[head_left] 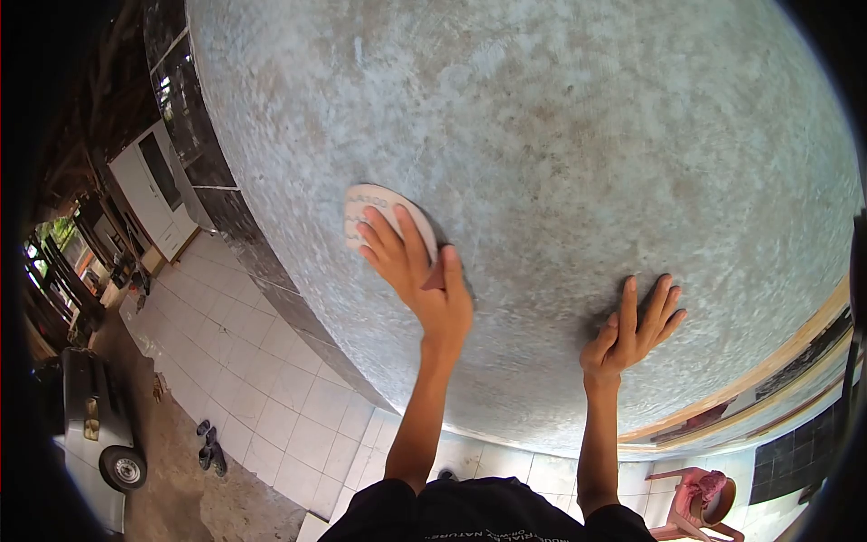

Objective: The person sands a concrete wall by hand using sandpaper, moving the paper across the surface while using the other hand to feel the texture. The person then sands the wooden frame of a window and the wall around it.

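A piece of sandpaper (pixel 366 200), pale on its printed back, lies against the blue-grey mottled wall (pixel 542 135). My left hand (pixel 417 262) presses it flat to the surface, with the fingers on its back and a reddish-brown folded edge showing beside the thumb. To the right and slightly lower, my right hand (pixel 635 334) rests on the same wall with its fingers spread, holding nothing.
Dark tiles (pixel 217 203) edge the wall at left. White floor tiles (pixel 262 361) lie below. A pink chair (pixel 677 506) holding a bowl and cloth stands lower right. Sandals (pixel 212 452), a parked vehicle (pixel 90 425) and a white cabinet (pixel 149 194) are at left.
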### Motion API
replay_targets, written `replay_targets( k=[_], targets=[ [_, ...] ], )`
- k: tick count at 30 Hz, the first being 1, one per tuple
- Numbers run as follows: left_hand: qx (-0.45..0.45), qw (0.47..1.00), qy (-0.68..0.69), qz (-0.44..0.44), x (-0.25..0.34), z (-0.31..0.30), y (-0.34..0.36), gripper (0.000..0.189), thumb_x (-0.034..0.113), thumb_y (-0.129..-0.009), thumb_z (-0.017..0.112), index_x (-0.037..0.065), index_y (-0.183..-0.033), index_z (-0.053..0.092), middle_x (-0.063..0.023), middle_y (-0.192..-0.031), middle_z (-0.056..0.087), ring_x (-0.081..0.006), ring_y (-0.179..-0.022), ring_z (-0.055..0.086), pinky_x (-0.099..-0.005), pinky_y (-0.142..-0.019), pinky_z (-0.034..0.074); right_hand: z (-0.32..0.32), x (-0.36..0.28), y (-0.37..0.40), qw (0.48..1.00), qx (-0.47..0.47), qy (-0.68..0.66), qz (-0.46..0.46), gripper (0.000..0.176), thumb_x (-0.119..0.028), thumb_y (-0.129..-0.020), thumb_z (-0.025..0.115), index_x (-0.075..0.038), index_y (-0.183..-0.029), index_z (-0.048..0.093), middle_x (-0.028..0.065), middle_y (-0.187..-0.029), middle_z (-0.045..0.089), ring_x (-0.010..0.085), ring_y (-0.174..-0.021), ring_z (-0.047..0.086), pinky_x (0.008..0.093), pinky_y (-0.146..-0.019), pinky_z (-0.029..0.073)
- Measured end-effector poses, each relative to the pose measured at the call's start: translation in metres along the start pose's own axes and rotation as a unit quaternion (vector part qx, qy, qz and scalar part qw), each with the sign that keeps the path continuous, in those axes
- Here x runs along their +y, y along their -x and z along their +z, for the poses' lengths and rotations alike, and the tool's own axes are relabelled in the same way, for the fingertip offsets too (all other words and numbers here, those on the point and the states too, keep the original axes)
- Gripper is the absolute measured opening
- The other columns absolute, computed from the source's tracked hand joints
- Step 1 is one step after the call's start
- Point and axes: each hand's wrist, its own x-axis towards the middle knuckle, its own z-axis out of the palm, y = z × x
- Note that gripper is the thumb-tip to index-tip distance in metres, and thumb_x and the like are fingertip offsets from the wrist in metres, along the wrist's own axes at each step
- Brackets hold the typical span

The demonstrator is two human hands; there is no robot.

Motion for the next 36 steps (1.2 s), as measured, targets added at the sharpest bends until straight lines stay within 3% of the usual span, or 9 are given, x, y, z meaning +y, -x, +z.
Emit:
replay_targets(
  k=[5, 8, 12, 17, 24, 28, 31, 33, 36],
  targets=[
    [-0.161, 0.965, -0.031, 0.206, 0.02, 0.015, 0.1, 0.072, 0.032, -0.08, 0.065, 0.008, -0.145, 0.043, -0.0228, -0.159, 0.014, -0.041, -0.148, 0.002, -0.0628, -0.113, -0.003, -0.003, 0.001, -0.001, 1.0, 0.006, -0.008, -0.006, 0.046, -0.02, -0.099, 0.03, -0.001, -0.131, 0.058, 0.0239, -0.148, 0.04, 0.0383, -0.143, 0.029, 0.0536, -0.117, 0.007],
    [-0.199, 0.96, -0.046, 0.192, -0.016, -0.001, 0.118, 0.073, 0.031, -0.071, 0.072, 0.022, -0.141, 0.051, -0.0139, -0.159, 0.024, -0.0368, -0.148, 0.01, -0.0621, -0.114, 0.0, -0.004, 0.002, -0.002, 1.0, 0.001, -0.014, 0.0, 0.046, -0.019, -0.099, 0.031, -0.001, -0.132, 0.057, 0.0237, -0.148, 0.04, 0.038, -0.143, 0.029, 0.0534, -0.117, 0.007],
    [-0.062, 0.998, -0.001, 0.002, -0.07, -0.032, 0.077, 0.063, 0.028, -0.091, 0.057, 0.006, -0.147, 0.039, -0.0227, -0.158, 0.018, -0.0409, -0.148, 0.008, -0.059, -0.115, -0.001, -0.004, 0.004, 0.003, 1.0, 0.004, -0.016, 0.013, 0.046, -0.023, -0.1, 0.032, -0.002, -0.129, 0.06, 0.0239, -0.147, 0.041, 0.0375, -0.143, 0.029, 0.0536, -0.117, 0.007],
    [-0.064, 0.995, -0.017, -0.08, -0.039, -0.025, 0.089, 0.061, 0.025, -0.099, 0.044, 0.0, -0.151, 0.023, -0.0246, -0.16, 0.002, -0.0418, -0.148, 0.0, -0.055, -0.115, -0.003, -0.004, -0.001, 0.0, 1.0, 0.011, -0.017, 0.016, 0.045, -0.022, -0.1, 0.034, -0.001, -0.131, 0.058, 0.0235, -0.148, 0.039, 0.0374, -0.143, 0.028, 0.0537, -0.117, 0.007],
    [-0.196, 0.969, -0.028, 0.148, -0.06, -0.029, 0.179, 0.062, 0.026, -0.092, 0.058, 0.004, -0.146, 0.039, -0.0284, -0.156, 0.018, -0.0419, -0.147, 0.01, -0.0618, -0.114, 0.003, -0.004, 0.007, 0.002, 1.0, 0.014, -0.018, -0.01, 0.044, -0.02, -0.1, 0.033, -0.001, -0.13, 0.058, 0.0229, -0.148, 0.04, 0.037, -0.143, 0.029, 0.0533, -0.117, 0.007],
    [0.035, 0.983, 0.045, -0.172, -0.099, -0.038, 0.116, 0.06, 0.03, -0.1, 0.045, -0.002, -0.148, 0.03, -0.0277, -0.158, 0.011, -0.041, -0.147, 0.008, -0.0596, -0.115, 0.002, -0.004, 0.006, 0.002, 1.0, 0.012, -0.015, -0.003, 0.044, -0.021, -0.1, 0.034, -0.001, -0.13, 0.059, 0.0226, -0.148, 0.04, 0.0368, -0.142, 0.029, 0.0534, -0.117, 0.008],
    [0.055, 0.98, 0.038, -0.189, -0.077, -0.026, 0.111, 0.061, 0.03, -0.101, 0.042, -0.003, -0.149, 0.025, -0.0275, -0.158, 0.007, -0.0427, -0.147, 0.005, -0.0589, -0.115, 0.0, -0.002, 0.003, 0.0, 1.0, 0.024, -0.02, -0.004, 0.044, -0.021, -0.1, 0.034, -0.001, -0.13, 0.059, 0.0223, -0.147, 0.041, 0.0364, -0.142, 0.03, 0.053, -0.117, 0.008],
    [-0.039, 0.991, -0.021, -0.125, -0.048, -0.021, 0.144, 0.061, 0.03, -0.101, 0.041, -0.001, -0.15, 0.025, -0.0274, -0.158, 0.008, -0.0436, -0.147, 0.005, -0.0596, -0.114, -0.001, -0.002, 0.003, 0.0, 0.999, 0.032, -0.021, -0.006, 0.044, -0.023, -0.101, 0.034, -0.001, -0.13, 0.059, 0.0222, -0.147, 0.042, 0.0356, -0.142, 0.031, 0.0523, -0.117, 0.009],
    [-0.1, 0.994, 0.005, -0.051, -0.029, -0.013, 0.208, 0.07, 0.025, -0.086, 0.065, 0.008, -0.148, 0.036, -0.0261, -0.157, 0.017, -0.0436, -0.146, 0.011, -0.0622, -0.114, 0.005, -0.002, 0.005, 0.001, 0.999, 0.031, -0.016, -0.002, 0.045, -0.024, -0.101, 0.034, 0.0, -0.13, 0.059, 0.0217, -0.146, 0.042, 0.0349, -0.142, 0.031, 0.0519, -0.118, 0.01]
  ],
)
